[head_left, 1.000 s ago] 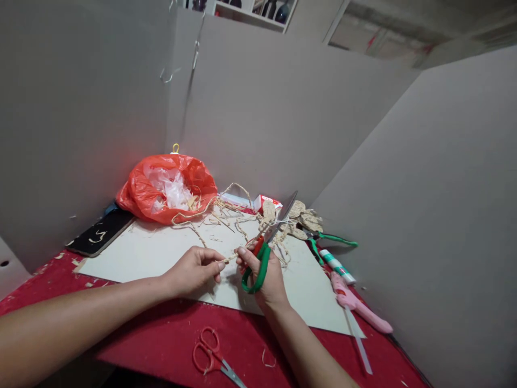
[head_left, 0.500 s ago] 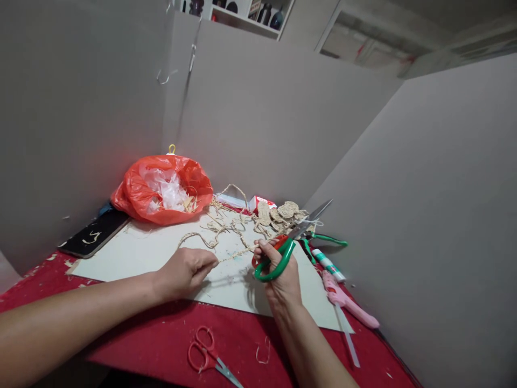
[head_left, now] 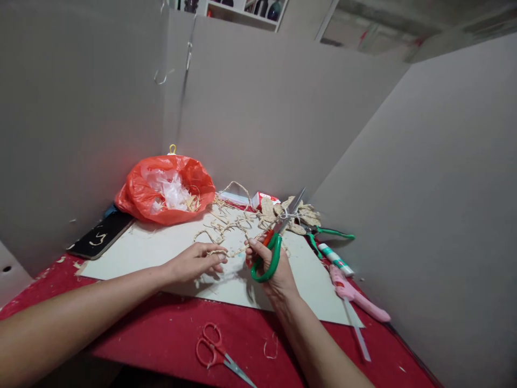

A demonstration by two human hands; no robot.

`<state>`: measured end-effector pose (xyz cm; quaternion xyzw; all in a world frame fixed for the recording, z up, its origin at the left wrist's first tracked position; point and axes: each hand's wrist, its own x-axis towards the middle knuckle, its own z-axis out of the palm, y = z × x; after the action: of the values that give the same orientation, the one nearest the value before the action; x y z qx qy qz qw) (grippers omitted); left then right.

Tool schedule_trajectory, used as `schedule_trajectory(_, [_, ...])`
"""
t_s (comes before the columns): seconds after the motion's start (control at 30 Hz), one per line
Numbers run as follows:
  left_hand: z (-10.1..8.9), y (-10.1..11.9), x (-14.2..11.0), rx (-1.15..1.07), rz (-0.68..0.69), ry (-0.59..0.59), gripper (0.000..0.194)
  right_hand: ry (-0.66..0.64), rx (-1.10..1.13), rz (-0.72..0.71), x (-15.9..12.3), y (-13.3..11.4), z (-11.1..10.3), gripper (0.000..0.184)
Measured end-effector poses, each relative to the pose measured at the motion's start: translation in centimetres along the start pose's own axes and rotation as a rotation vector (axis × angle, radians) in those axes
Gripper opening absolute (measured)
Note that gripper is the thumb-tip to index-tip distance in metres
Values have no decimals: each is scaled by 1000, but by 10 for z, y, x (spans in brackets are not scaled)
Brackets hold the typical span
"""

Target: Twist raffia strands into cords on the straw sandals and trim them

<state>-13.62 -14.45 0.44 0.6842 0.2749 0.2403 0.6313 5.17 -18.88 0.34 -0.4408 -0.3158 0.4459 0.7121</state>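
Note:
My left hand (head_left: 196,264) is over the white board, thumb and fingers closed on a thin braided straw cord (head_left: 238,251). Between my hands the cord runs slightly slack. My right hand (head_left: 280,275) pinches the cord between thumb and finger, and it also holds large scissors (head_left: 275,260) with green and orange-red handles in its palm. Their blades look closed and point up and away, over a pile of flat coiled straw pieces (head_left: 309,215). Further lengths of braid lie loosely curled on the board behind my hands.
On the red cloth (head_left: 161,334) lie small red-handled scissors (head_left: 214,347). An orange plastic bag (head_left: 139,188) and a black phone (head_left: 99,237) are at left on the white board (head_left: 133,253). Green-handled pliers (head_left: 331,233), a glue stick (head_left: 335,260) and a pink glue gun (head_left: 359,299) line the right.
My hands first moved apart, drawing the cord out between them, then came closer again. The large scissors swung right and back with my right hand. The view shifted slightly.

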Motion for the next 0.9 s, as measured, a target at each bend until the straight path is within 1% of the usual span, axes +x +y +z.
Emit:
schedule_trajectory(0.07, [-1,2,-2,-54,-57,-82,43,22,-7,-18,-1,-1,1,38])
schedule_trajectory(0.17, [-3,5,-7,-115,-78,-216,37,49,-14,-59,-1,-5,0,38])
schedule_trajectory(0.23, [-3,8,-9,-191,-123,-261,39,48,-23,-84,-1,-7,-1,38])
schedule_trajectory(0.27, [-2,9,-9,-235,-155,-258,40,48,-30,-96,-2,-7,0,38])
schedule_trajectory(0.37, [1,12,-8,-362,-235,-199,46,42,-50,-133,-5,-6,4,39])
schedule_trajectory(0.47, [2,12,-6,-451,-253,-201,45,25,-90,-173,-8,-3,8,37])
schedule_trajectory(0.57, [3,10,-6,-447,-233,-257,37,21,-118,-189,-10,-2,11,36])
schedule_trajectory(0.63, [4,9,-6,-459,-258,-283,37,22,-103,-168,-10,-3,12,38])
schedule_trajectory(0.7, [6,8,-4,-496,-309,-267,38,22,-83,-149,-10,-5,12,38])
schedule_trajectory(0.8, [10,6,0,-529,-374,-221,46,24,-83,-190,-9,-7,10,36])
schedule_trajectory(0.87, [12,7,2,-485,-362,-221,51,30,-85,-224,-9,-8,9,34])
schedule_trajectory(0.9, [12,9,2,-445,-334,-222,50,35,-84,-232,-8,-8,8,34])
